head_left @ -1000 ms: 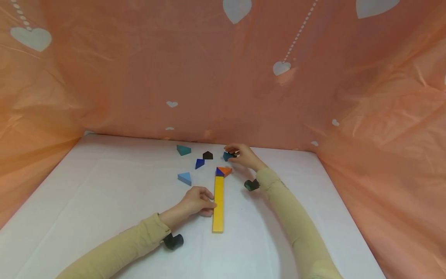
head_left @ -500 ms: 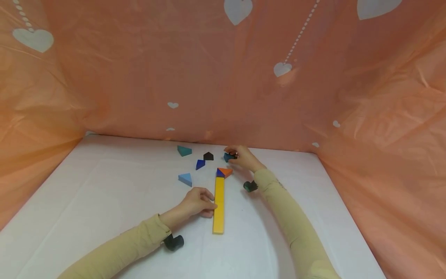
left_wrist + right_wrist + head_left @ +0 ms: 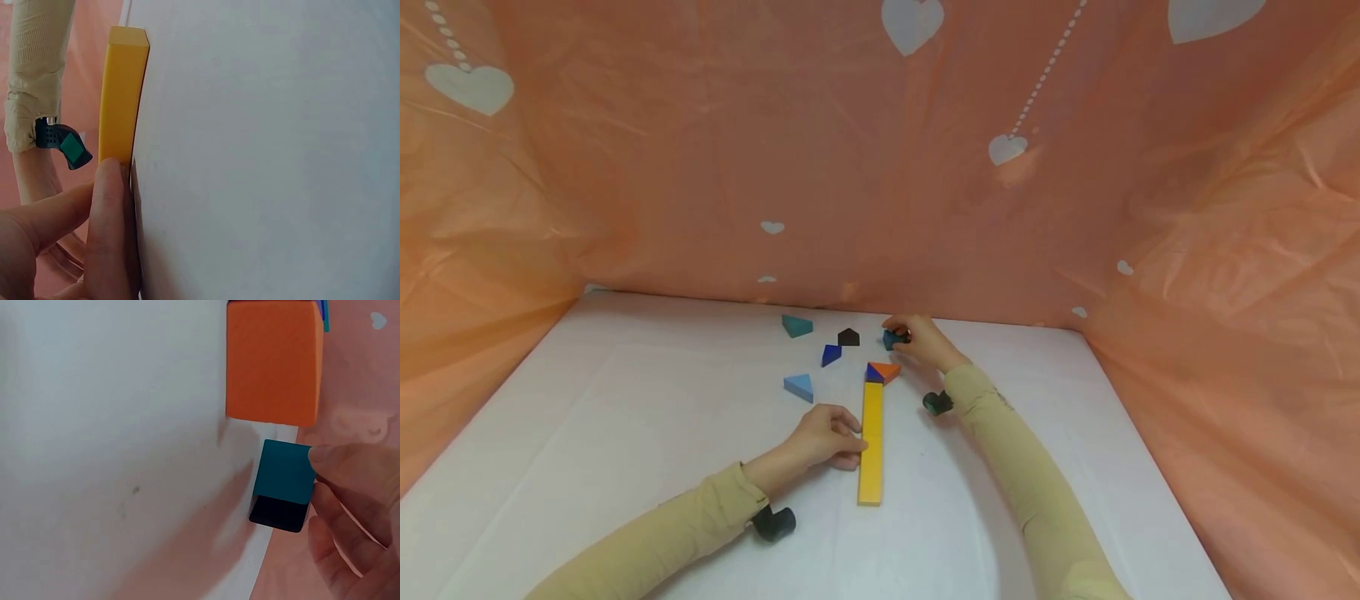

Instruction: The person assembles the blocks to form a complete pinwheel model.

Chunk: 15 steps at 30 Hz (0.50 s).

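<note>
My left hand point(image 3: 823, 435) rests its fingertips on the left side of a long yellow bar point(image 3: 870, 475), which appears to be made of pieces laid end to end. In the left wrist view, a fingertip touches the face of the yellow bar point(image 3: 122, 94). At the bar's far end sit a blue triangular block point(image 3: 874, 374) and an orange triangular block point(image 3: 887, 372). Beyond them my right hand point(image 3: 925, 340) pinches a small teal block point(image 3: 284, 472) between thumb and fingers. Its lower face looks black; whether that is shade or a second block, I cannot tell.
Loose blocks lie left of the bar's far end: a green one point(image 3: 797, 326), a black pentagon point(image 3: 848, 337), a dark blue one point(image 3: 831, 356) and a light blue one point(image 3: 799, 387). An orange curtain point(image 3: 880, 183) surrounds the white table point(image 3: 662, 400).
</note>
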{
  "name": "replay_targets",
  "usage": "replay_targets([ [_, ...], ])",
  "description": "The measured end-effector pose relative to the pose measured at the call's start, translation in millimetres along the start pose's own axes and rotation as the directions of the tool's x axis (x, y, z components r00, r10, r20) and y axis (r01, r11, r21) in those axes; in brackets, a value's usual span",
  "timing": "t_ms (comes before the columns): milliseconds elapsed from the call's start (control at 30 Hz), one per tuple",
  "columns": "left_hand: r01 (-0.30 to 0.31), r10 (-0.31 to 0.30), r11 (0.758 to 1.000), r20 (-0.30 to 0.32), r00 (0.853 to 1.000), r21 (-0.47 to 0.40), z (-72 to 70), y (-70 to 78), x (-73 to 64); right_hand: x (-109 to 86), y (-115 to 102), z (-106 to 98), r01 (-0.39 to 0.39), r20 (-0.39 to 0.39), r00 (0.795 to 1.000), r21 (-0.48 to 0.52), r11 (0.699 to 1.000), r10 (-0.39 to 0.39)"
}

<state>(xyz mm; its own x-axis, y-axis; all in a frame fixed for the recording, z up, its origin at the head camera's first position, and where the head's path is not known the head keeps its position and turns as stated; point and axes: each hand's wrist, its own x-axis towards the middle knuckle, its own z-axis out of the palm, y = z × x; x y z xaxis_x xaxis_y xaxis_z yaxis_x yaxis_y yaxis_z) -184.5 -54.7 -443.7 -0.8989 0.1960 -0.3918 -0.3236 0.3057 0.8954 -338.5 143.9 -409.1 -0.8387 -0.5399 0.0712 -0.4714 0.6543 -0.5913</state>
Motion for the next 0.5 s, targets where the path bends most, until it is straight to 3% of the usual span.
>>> replay_targets([
  [500,-0.011,0.011,1.0,0.003,1.0,0.015,0.0,0.5,-1.3,2.3,4.8,2.9,0.03,0.0,1.0,-0.045,0.999,-0.03],
])
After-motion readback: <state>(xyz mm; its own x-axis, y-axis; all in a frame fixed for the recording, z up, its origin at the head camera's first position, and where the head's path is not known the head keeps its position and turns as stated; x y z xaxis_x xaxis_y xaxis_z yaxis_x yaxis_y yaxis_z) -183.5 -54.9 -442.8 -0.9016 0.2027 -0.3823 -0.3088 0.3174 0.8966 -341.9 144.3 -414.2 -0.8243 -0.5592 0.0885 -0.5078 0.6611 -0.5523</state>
